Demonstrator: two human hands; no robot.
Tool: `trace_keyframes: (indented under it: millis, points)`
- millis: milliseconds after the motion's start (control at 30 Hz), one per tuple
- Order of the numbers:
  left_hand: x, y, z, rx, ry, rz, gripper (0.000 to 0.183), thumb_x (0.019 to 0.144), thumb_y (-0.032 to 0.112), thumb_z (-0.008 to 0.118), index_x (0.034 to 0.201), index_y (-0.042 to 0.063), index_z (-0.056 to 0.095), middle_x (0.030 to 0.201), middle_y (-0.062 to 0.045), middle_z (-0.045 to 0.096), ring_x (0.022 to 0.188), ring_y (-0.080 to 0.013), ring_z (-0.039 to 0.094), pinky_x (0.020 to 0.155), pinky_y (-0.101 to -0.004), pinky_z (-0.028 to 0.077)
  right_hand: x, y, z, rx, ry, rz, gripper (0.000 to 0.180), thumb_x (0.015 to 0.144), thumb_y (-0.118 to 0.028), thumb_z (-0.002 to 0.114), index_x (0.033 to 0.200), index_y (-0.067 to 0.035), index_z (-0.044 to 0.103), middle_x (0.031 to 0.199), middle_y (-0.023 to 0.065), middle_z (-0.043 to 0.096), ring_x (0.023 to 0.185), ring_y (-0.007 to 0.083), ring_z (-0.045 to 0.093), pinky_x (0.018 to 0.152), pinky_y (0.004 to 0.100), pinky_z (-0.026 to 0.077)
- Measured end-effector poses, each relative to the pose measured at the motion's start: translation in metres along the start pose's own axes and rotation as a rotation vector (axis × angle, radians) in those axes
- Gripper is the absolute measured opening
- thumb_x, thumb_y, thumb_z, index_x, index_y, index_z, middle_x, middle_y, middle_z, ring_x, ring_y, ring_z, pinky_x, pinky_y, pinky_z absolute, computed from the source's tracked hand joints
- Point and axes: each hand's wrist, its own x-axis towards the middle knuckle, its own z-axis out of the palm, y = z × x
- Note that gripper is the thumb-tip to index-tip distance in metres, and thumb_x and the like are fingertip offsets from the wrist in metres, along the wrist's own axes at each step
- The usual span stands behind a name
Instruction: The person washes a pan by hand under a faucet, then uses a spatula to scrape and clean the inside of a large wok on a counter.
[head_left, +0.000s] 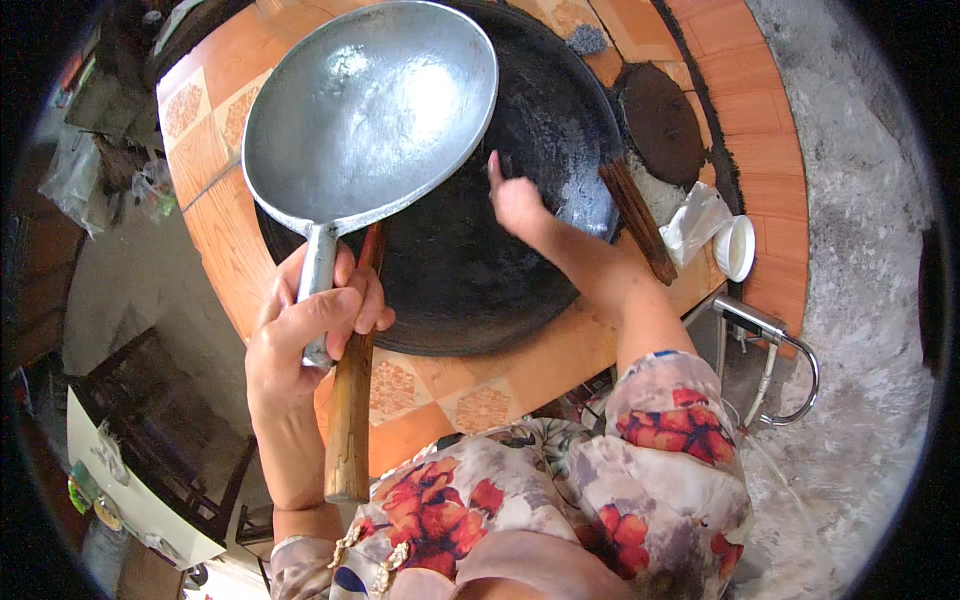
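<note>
My left hand (319, 315) grips the short handle of a large shiny metal ladle (360, 112), whose wide bowl is tilted towards me. The same hand also holds a tool with a wooden handle (351, 420); its red upper part runs behind the ladle, and its head is hidden. Below them a big black wok (450, 285) is set into a tiled stove top. Over the wok's right half is my right hand (517, 202), slightly blurred, its index finger stretched out and the other fingers curled. I see nothing in it.
Orange tiles (480, 397) surround the wok. At its right rim lie a bundle of thin brown sticks (637, 221), a plastic bag (694, 225) and a white bowl (735, 247). A scouring pad (586, 40) and round dark lid (664, 124) sit beyond. A faucet (757, 322) stands at right.
</note>
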Motion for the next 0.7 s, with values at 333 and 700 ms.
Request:
trace_keyframes:
  millis: [333, 700]
  points:
    - [-0.007, 0.001, -0.009, 0.004, 0.002, -0.029, 0.018, 0.072, 0.014, 0.06, 0.084, 0.008, 0.048, 0.051, -0.001, 0.041, 0.059, -0.0146, 0.045, 0.064, -0.0306, 0.042, -0.028, 0.034, -0.024, 0.012, 0.367, -0.323, 0.05, 0.082, -0.008, 0.05, 0.131, -0.014, 0.05, 0.099, 0.0107, 0.049, 0.093, 0.0276, 0.049, 0.076, 0.0413, 0.045]
    - [-0.008, 0.011, 0.009, -0.016, 0.047, 0.0, 0.019, 0.07, 0.012, 0.06, 0.083, 0.006, 0.048, 0.047, 0.0, 0.039, 0.058, -0.0136, 0.042, 0.066, -0.0326, 0.044, -0.028, -0.031, -0.014, 0.479, 0.146, -0.658, 0.056, 0.076, 0.005, 0.056, 0.127, -0.018, 0.054, 0.099, 0.0132, 0.051, 0.094, 0.0306, 0.05, 0.082, 0.0394, 0.046]
